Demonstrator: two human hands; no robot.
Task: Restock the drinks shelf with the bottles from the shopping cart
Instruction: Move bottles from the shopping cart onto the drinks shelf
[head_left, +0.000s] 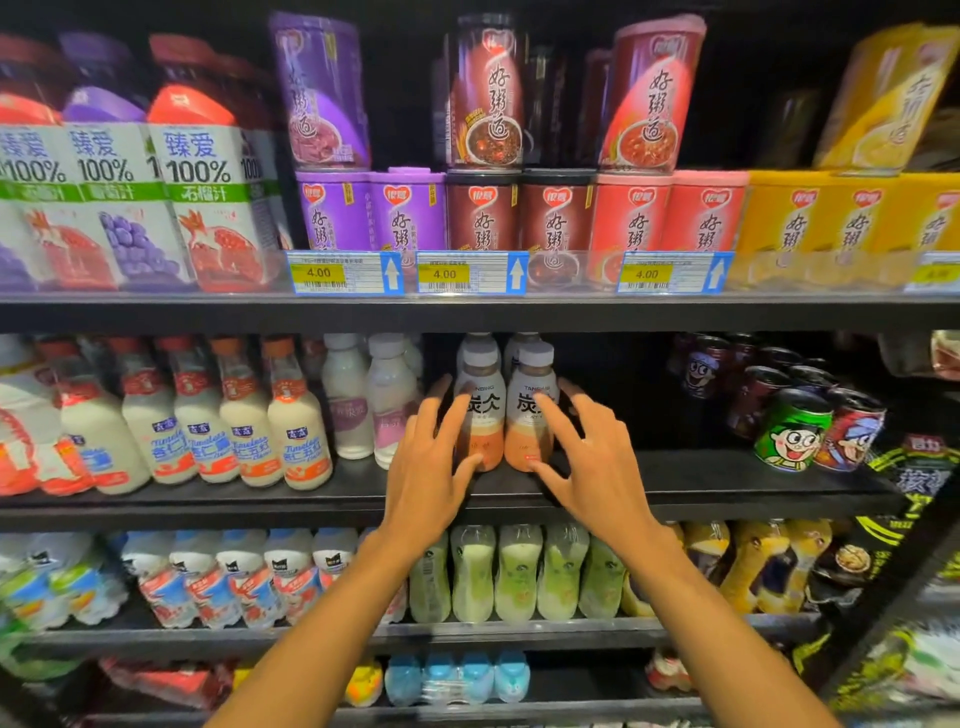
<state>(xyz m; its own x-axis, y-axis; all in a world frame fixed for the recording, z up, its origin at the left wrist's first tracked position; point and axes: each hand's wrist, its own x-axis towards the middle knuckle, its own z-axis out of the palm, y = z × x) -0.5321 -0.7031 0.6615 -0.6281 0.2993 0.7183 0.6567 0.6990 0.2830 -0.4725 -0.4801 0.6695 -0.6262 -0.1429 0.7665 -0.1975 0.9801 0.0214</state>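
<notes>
Readable print on the drinks shelving, as I see it from the head camera.

On the top shelf, I read "臻爱 100%" on the white juice cartons (200, 208), the nearest also marked "石榴汁". The purple, brown, red and yellow porridge cups (480, 213) carry "好粥道" in brush script. Three yellow price tags (444, 274) on the shelf edge each say "4.00", beside white up-arrows on blue. On the middle shelf, the two front coffee bottles (479, 410) read "TANBING" and "炭", partly covered by fingers. The almond milk bottles (306, 441) show "Timeless"; their smaller print is too blurred for me.
</notes>
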